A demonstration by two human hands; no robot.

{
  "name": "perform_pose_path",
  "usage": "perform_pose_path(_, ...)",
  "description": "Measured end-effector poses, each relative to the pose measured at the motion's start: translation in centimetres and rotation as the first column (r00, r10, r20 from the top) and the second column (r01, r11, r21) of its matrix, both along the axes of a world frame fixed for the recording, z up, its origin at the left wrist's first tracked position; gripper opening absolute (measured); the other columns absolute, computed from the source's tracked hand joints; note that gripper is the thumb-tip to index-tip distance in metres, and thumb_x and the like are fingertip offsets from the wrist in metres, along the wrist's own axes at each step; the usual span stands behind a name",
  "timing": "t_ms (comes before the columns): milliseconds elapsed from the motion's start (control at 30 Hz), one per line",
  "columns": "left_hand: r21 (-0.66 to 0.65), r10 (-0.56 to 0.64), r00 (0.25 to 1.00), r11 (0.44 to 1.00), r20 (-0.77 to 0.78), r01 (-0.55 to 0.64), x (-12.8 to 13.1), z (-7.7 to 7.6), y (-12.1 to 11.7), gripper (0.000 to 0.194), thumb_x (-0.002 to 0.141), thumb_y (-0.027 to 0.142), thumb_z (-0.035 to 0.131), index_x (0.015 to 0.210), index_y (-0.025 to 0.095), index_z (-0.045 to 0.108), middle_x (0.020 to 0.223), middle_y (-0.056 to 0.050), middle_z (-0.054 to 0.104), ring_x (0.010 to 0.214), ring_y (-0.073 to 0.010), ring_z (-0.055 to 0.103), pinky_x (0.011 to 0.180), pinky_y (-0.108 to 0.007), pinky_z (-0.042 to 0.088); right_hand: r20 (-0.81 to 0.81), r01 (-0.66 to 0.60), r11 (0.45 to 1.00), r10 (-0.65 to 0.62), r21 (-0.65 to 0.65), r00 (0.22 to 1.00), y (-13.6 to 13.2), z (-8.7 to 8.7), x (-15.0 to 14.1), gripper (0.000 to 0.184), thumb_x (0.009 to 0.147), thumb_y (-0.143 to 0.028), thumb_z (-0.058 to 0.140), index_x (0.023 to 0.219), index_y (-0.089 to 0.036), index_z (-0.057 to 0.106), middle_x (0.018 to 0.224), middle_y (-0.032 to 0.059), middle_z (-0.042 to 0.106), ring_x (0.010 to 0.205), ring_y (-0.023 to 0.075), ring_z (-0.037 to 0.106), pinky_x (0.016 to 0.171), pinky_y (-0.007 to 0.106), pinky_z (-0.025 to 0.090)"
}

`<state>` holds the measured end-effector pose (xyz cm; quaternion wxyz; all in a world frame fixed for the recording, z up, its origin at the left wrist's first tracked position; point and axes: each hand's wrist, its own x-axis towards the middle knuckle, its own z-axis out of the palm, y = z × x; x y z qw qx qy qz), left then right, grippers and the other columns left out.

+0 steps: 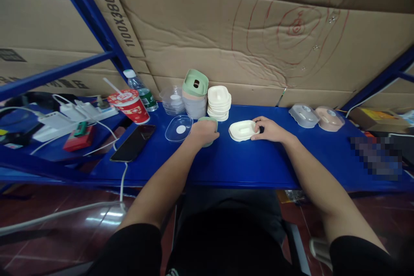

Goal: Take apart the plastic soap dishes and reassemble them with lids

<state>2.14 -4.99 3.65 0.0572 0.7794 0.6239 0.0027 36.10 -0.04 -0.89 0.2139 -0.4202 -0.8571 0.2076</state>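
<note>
My left hand (203, 131) is closed over a pale green plastic piece (210, 141) on the blue table, hiding most of it. My right hand (271, 129) grips the right end of a cream oval tray (241, 129) with a raised rim, thumb in front and fingers behind. Just left of my left hand lies a clear plastic lid (173, 131) with a white round label. Behind stand a stack of cream trays (219, 103), a nested stack of plastic boxes (196, 101) topped by a green one with a hole, and several clear lids (171, 100) piled together.
Two lidded boxes, one grey (304, 115) and one pinkish (330, 119), sit at the right. On the left are a phone (133, 143) with a white cable, a red paper cup (132, 107), a water bottle (142, 90) and power strips (74, 116). Cardboard (194, 30) walls the back.
</note>
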Motion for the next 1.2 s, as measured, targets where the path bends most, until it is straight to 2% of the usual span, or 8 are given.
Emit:
perform_pose_path(167,0.088,-0.034,0.947,0.996,0.318,0.006,0.1,1.0,-0.6,0.018,0.086,0.031,0.071,0.073,0.022,0.062,0.085,-0.004,0.074,0.083,-0.0239,0.068,0.07,-0.034,0.047,0.066,0.009,1.0,-0.01,0.025,0.998,-0.5,0.4,-0.5,0.056,0.068,-0.07,0.093,0.094,-0.022,0.077,0.128,0.0132,0.07,0.116,0.0333,0.071,0.109,0.055,0.055)
perform_pose_path(367,0.303,-0.308,0.494,0.949,0.813,0.093,1.2,0.5,-1.4,0.03,0.091,0.047,0.071,0.08,0.021,0.061,0.062,0.004,0.053,0.057,-0.012,0.045,0.057,-0.027,0.036,0.24,0.016,0.986,-0.056,0.166,0.969,-2.8,2.2,-2.4,0.088,0.073,-0.087,0.082,0.134,-0.025,0.076,0.124,0.0157,0.077,0.12,0.0428,0.071,0.108,0.063,0.051)
perform_pose_path(567,0.288,-0.331,0.226,0.936,0.916,0.205,3.7,-1.4,-1.9,0.031,0.09,0.048,0.076,0.091,0.018,0.07,0.084,-0.005,0.075,0.071,-0.0159,0.066,0.067,-0.029,0.053,-0.141,-0.043,0.979,0.072,0.201,0.987,-3.8,3.0,-4.5,0.144,0.063,-0.097,0.079,0.177,-0.027,0.026,0.169,0.0213,0.051,0.152,0.047,0.053,0.124,0.068,0.042)
perform_pose_path(700,0.26,-0.33,0.103,0.869,0.938,0.421,4.7,-1.9,-2.0,0.044,0.093,0.054,0.076,0.113,0.014,0.076,0.11,-0.014,0.081,0.107,-0.0278,0.076,0.095,-0.041,0.061,-0.243,0.005,0.979,0.046,0.205,0.969,-3.6,2.3,-5.2,0.137,0.073,-0.089,0.08,0.178,-0.025,0.021,0.165,0.0217,0.053,0.151,0.0448,0.054,0.126,0.067,0.042)
perform_pose_path(800,0.21,-0.321,0.223,0.887,0.921,0.41,4.0,-1.9,-1.4,0.053,0.09,0.057,0.078,0.121,0.014,0.075,0.116,-0.015,0.081,0.113,-0.0313,0.075,0.099,-0.045,0.06,-0.16,0.032,0.979,0.0,0.201,0.987,-3.1,2.3,-4.2,0.128,0.067,-0.087,0.085,0.17,-0.024,0.043,0.152,0.0203,0.06,0.142,0.0454,0.059,0.122,0.069,0.045)
perform_pose_path(967,0.033,-0.088,0.811,0.996,0.579,0.085,1.0,-0.7,-0.2,0.081,0.076,0.055,0.089,0.142,0.017,0.062,0.117,-0.013,0.08,0.111,-0.0362,0.074,0.093,-0.047,0.056,0.018,0.017,0.99,-0.019,0.14,1.0,-2.8,2.8,-2.6,0.117,0.061,-0.084,0.091,0.157,-0.023,0.059,0.134,0.0165,0.065,0.128,0.0431,0.064,0.114,0.067,0.052)
perform_pose_path(1100,-0.155,-0.159,0.912,0.96,0.378,0.232,-0.3,0.6,-0.4,0.097,0.071,0.055,0.092,0.154,0.02,0.055,0.121,-0.009,0.08,0.111,-0.0339,0.075,0.089,-0.042,0.054,0.13,-0.036,0.997,0.027,0.068,0.991,-2.9,2.0,-3.3,0.126,0.057,-0.087,0.09,0.157,-0.017,0.058,0.131,0.0174,0.063,0.126,0.0432,0.064,0.112,0.063,0.054)
perform_pose_path(1200,-0.15,-0.206,0.927,0.953,0.314,0.263,-0.1,0.7,-0.6,0.08,0.078,0.057,0.085,0.147,0.024,0.062,0.116,-0.007,0.081,0.104,-0.0321,0.076,0.085,-0.039,0.052,0.165,-0.034,0.997,0.021,0.073,0.986,-2.8,1.1,-4.0,0.136,0.059,-0.088,0.088,0.166,-0.017,0.048,0.14,0.0201,0.06,0.133,0.0467,0.061,0.114,0.065,0.054)
